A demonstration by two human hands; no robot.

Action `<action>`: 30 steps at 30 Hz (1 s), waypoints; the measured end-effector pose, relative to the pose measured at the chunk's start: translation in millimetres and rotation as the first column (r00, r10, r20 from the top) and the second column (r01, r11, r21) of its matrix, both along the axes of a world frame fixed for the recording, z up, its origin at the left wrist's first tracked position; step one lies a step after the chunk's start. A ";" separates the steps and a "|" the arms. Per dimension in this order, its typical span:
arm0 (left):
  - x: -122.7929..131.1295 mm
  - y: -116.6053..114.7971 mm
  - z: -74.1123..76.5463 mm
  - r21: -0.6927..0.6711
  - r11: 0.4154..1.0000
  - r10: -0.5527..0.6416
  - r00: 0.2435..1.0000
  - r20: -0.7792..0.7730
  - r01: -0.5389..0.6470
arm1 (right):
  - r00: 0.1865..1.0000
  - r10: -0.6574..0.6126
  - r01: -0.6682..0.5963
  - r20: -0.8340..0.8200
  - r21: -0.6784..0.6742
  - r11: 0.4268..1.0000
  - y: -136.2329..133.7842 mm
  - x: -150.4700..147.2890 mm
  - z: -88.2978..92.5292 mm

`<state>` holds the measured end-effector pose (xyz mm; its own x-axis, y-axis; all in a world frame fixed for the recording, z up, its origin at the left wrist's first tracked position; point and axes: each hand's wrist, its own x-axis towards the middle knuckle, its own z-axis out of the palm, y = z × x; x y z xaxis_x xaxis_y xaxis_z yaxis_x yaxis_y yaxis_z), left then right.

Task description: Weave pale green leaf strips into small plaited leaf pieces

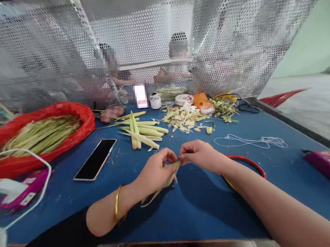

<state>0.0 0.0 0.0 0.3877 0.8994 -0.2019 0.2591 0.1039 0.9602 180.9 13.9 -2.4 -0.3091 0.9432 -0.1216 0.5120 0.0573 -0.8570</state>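
My left hand [156,172] and my right hand [198,154] meet above the blue table [192,203], both pinched on a thin pale green leaf strip [172,174]. The strip's loose end trails down and left under my left palm. A gold bangle [117,202] circles my left wrist. Just beyond my hands lies a small heap of pale green stalks [141,131]. Further back is a scatter of cut leaf scraps [185,118].
A red bag [79,134] full of green stalks sits at the left, a black phone [96,159] beside it. White string [250,141] lies at the right, and a red ring [253,163] by my right wrist. Two other people sit behind the perforated metal screen [232,41].
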 end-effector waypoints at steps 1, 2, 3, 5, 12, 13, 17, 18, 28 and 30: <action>-2.1 -0.8 -2.1 -0.128 0.992 -0.016 0.998 0.056 0.023 | 0.999 0.018 -0.019 -0.044 -0.025 1.000 0.2 0.6 -1.5; -4.1 -1.6 -4.2 -0.210 0.977 -0.028 0.996 0.086 0.045 | 0.996 0.037 -0.041 -0.077 -0.045 0.998 0.4 1.1 -3.1; -5.8 -2.5 -6.1 -0.249 0.967 -0.041 0.995 0.089 0.062 | 0.993 0.058 -0.064 -0.099 -0.062 0.996 0.5 1.3 -4.8; -8.0 -4.5 -9.5 -0.199 0.976 -0.086 0.996 0.009 0.086 | 0.988 0.110 -0.120 -0.109 -0.089 0.989 0.6 0.7 -8.5; -9.4 -10.8 -16.1 0.572 0.773 0.082 0.852 -0.517 0.274 | 0.983 0.182 -0.182 -0.005 -0.078 0.980 -1.9 -5.6 -15.6; -10.8 -10.0 -17.0 0.616 0.712 0.067 0.840 -0.539 0.338 | 0.984 0.180 -0.180 0.000 -0.066 0.982 -2.5 -6.5 -15.5; -19.5 -0.7 -21.0 0.703 0.375 0.003 0.757 -0.653 0.605 | 0.983 0.186 -0.186 -0.010 -0.020 0.982 -4.8 -10.6 -14.8; -21.6 2.4 -21.7 0.704 0.290 0.017 0.732 -0.681 0.648 | 0.981 0.191 -0.191 -0.013 -0.011 0.981 -5.3 -11.8 -14.9; -27.7 16.4 -16.7 0.640 0.512 -0.227 0.808 -0.544 0.574 | 0.970 0.222 -0.233 0.102 0.114 0.966 -9.0 -17.2 -16.7; -29.3 18.2 -16.2 0.534 0.712 -0.282 0.882 -0.377 0.456 | 0.969 0.232 -0.241 0.087 0.110 0.964 -9.1 -17.3 -16.0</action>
<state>-29.3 18.2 -16.2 0.7280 0.6611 0.1816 0.3894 -0.6167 0.6841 163.6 4.8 -18.4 -0.5193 0.8535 -0.0434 0.5327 0.2835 -0.7974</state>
